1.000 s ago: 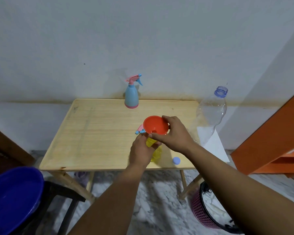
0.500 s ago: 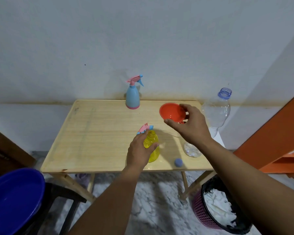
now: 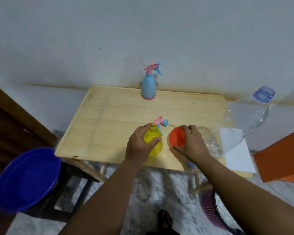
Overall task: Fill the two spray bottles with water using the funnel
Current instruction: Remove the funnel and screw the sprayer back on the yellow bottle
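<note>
At frame centre, on the wooden table (image 3: pixel 109 119), the open-necked yellow spray bottle (image 3: pixel 154 146) is gripped round its shoulder by the left hand (image 3: pixel 139 146), while the light, rigid, likely slippery orange funnel (image 3: pixel 176 139), best taken by its rim, is pinched by the right hand (image 3: pixel 192 145).

Open bottle (image 3: pixel 153 144) front-centre on table (image 3: pixel 109 126) — funnel (image 3: pixel 176 138) just right, 2nd sprayer (image 3: pixel 148 85) behind; funnel maybe touching tabletop.

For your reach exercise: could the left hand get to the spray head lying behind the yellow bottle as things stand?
Probably yes, once freed. The left hand holds the yellow bottle; the spray head lies just behind it on the table, with nothing between.
</note>
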